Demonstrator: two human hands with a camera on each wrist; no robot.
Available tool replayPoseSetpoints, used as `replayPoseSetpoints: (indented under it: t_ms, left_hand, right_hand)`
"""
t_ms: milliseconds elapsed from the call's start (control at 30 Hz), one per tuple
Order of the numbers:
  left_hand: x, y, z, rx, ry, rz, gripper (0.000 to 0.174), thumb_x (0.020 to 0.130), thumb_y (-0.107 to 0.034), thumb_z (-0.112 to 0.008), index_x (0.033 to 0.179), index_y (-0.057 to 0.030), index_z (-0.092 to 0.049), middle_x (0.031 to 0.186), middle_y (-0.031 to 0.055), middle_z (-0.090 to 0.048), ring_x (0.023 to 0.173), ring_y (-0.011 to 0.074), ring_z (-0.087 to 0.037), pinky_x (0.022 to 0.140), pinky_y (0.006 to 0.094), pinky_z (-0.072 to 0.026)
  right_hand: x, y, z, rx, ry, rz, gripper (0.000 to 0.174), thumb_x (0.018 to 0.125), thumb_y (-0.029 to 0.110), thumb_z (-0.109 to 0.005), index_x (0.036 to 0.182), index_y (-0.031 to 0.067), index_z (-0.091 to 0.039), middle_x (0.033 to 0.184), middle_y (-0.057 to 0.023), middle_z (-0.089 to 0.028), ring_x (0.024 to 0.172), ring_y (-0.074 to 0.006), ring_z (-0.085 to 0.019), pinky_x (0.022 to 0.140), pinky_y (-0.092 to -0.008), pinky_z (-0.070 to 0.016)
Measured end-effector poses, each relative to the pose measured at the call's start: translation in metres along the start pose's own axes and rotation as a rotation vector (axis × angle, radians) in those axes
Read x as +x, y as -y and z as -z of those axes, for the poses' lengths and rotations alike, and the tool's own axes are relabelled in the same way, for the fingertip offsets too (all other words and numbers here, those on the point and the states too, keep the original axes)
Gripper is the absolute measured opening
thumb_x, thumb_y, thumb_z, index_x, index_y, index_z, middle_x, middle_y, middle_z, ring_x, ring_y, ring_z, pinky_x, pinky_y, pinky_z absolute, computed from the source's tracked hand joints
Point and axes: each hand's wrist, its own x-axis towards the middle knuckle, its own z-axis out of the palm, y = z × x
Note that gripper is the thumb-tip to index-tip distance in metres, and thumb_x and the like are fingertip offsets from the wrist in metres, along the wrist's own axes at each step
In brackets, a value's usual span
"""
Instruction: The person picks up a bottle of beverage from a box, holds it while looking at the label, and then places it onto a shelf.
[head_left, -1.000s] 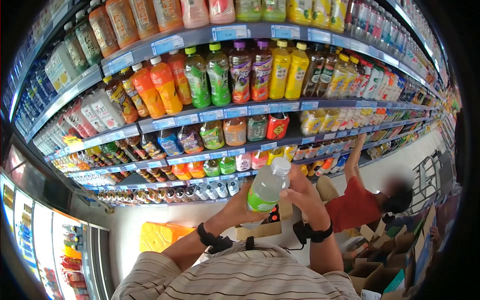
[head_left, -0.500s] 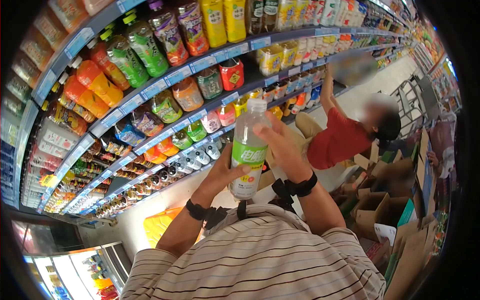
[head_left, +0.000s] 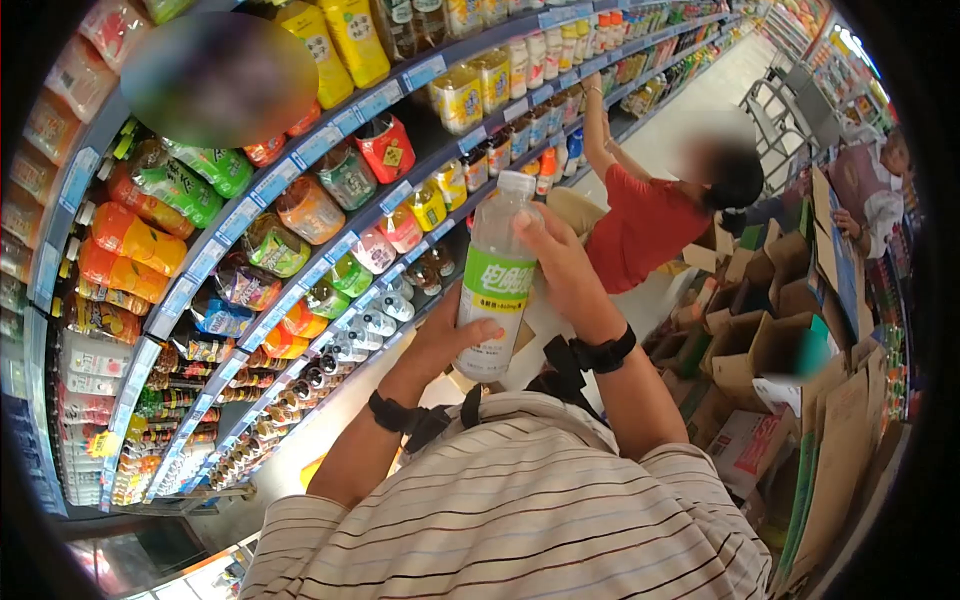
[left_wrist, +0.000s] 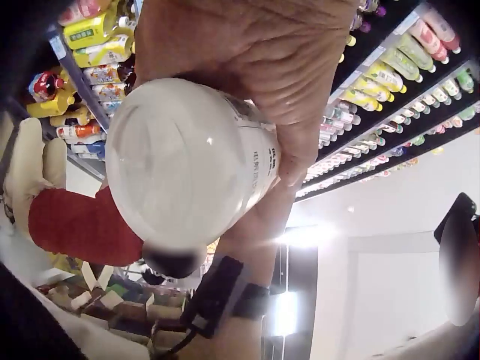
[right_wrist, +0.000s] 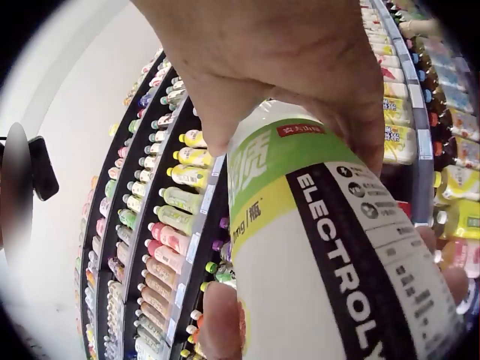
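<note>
A drink bottle (head_left: 495, 285) with a white cap and a green, yellow and white label is held in front of the chest, tilted with its top away from the body. My left hand (head_left: 440, 335) grips its lower part, the thumb across the label. Higher up, my right hand (head_left: 560, 260) holds the bottle around its shoulder, thumb just below the cap. The left wrist view looks onto the bottle's pale base (left_wrist: 172, 165). Black "ELECTROLY" lettering on the label (right_wrist: 330, 225) shows in the right wrist view, with left-hand fingertips on both sides of the bottle.
Long shelves of drink bottles (head_left: 285, 215) with blue price tags (head_left: 345, 120) curve along the left and front. A person in a red shirt (head_left: 650, 230) crouches ahead, reaching to a shelf. Opened cardboard boxes (head_left: 740, 345) crowd the right, near another person (head_left: 870, 190).
The head view has swung right and the shelves have slid left and tilted. The bottle has turned from cap towards the camera to label facing up. Both hands kept hold of it.
</note>
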Motion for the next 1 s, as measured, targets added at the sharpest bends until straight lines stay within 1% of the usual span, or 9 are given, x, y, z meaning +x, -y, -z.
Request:
replayPoseSetpoints:
  t_ms: [167,267,367,467,567,600,633,833,1000]
  left_hand:
    - [0.002,0.0,-0.004,-0.057,0.025,-0.01,0.082,0.086,-0.033,-0.078,0.151,-0.0032,-0.039,0.139,0.0122,-0.059,0.124,0.0215,-0.059,0.106,0.0382,-0.0465]
    - [0.003,0.005,-0.002,-0.094,0.033,0.01,0.08,0.087,-0.033,-0.077,0.151,-0.0034,-0.039,0.138,0.0121,-0.06,0.123,0.0211,-0.06,0.105,0.0376,-0.0468]
    - [0.002,0.012,0.001,-0.123,0.027,0.022,0.078,0.088,-0.032,-0.076,0.151,-0.0037,-0.04,0.137,0.0119,-0.061,0.122,0.0205,-0.06,0.105,0.0372,-0.0473]
    - [0.0,0.015,0.002,-0.13,0.021,0.025,0.077,0.087,-0.031,-0.075,0.15,-0.0036,-0.041,0.136,0.0115,-0.061,0.121,0.0203,-0.061,0.104,0.037,-0.0478]
    - [-0.003,0.021,0.005,-0.096,0.003,0.028,0.077,0.087,-0.029,-0.075,0.15,-0.0031,-0.041,0.136,0.0113,-0.061,0.12,0.0206,-0.061,0.103,0.0368,-0.0482]
    - [-0.002,0.017,0.003,-0.072,0.013,0.011,0.075,0.086,-0.026,-0.074,0.15,-0.0031,-0.041,0.136,0.0112,-0.062,0.121,0.0214,-0.061,0.104,0.037,-0.0481]
    - [-0.004,0.013,-0.001,-0.114,0.043,-0.024,0.074,0.085,-0.025,-0.074,0.148,-0.0037,-0.042,0.135,0.0117,-0.063,0.121,0.0222,-0.062,0.104,0.0378,-0.048]
    - [-0.01,0.005,-0.006,-0.084,0.079,0.035,0.077,0.084,-0.026,-0.075,0.149,-0.0028,-0.04,0.134,0.0127,-0.063,0.121,0.0228,-0.062,0.105,0.0391,-0.0468]
    - [-0.005,0.007,-0.009,-0.06,0.125,0.035,0.083,0.081,-0.024,-0.078,0.151,-0.0034,-0.038,0.138,0.0111,-0.058,0.126,0.0211,-0.056,0.109,0.0387,-0.0427]
  right_hand:
    - [-0.003,-0.005,0.016,-0.116,-0.059,-0.079,0.063,0.106,0.05,-0.051,0.141,-0.0014,-0.05,0.132,-0.0083,-0.059,0.124,-0.0164,-0.052,0.107,-0.0322,-0.0409]
    - [-0.002,-0.015,0.02,0.046,-0.045,-0.037,0.063,0.107,0.051,-0.047,0.142,-0.0015,-0.05,0.138,-0.0087,-0.056,0.128,-0.017,-0.05,0.11,-0.032,-0.0391]
    - [0.0,-0.031,0.027,0.094,-0.108,-0.018,0.064,0.108,0.05,-0.047,0.144,-0.0018,-0.049,0.141,-0.0088,-0.054,0.129,-0.0167,-0.049,0.112,-0.0316,-0.0374]
    - [0.002,-0.036,0.031,0.145,-0.062,-0.075,0.064,0.108,0.049,-0.046,0.147,-0.0023,-0.047,0.144,-0.009,-0.053,0.132,-0.0168,-0.048,0.113,-0.0316,-0.036]
    - [0.0,-0.038,0.033,0.104,0.057,-0.023,0.062,0.108,0.047,-0.047,0.147,-0.0022,-0.046,0.145,-0.0092,-0.052,0.133,-0.0175,-0.047,0.114,-0.0314,-0.0349]
    - [-0.007,-0.024,0.021,0.028,0.039,0.058,0.056,0.109,0.041,-0.048,0.144,-0.002,-0.049,0.144,-0.0083,-0.053,0.132,-0.0182,-0.048,0.114,-0.032,-0.0353]
    - [-0.005,-0.032,0.029,-0.091,0.052,0.082,0.06,0.105,0.041,-0.056,0.146,-0.0007,-0.044,0.141,-0.0091,-0.054,0.131,-0.0182,-0.049,0.114,-0.0339,-0.0366]
    - [-0.02,-0.016,0.008,0.106,0.089,0.019,0.085,0.091,0.043,-0.075,0.151,0.0036,-0.03,0.136,-0.0113,-0.053,0.13,-0.0199,-0.05,0.112,-0.037,-0.0387]
    - [-0.03,-0.008,0.004,0.071,-0.003,0.011,0.083,0.09,0.038,-0.077,0.15,0.0033,-0.032,0.135,-0.0125,-0.054,0.128,-0.0207,-0.052,0.11,-0.0369,-0.0402]
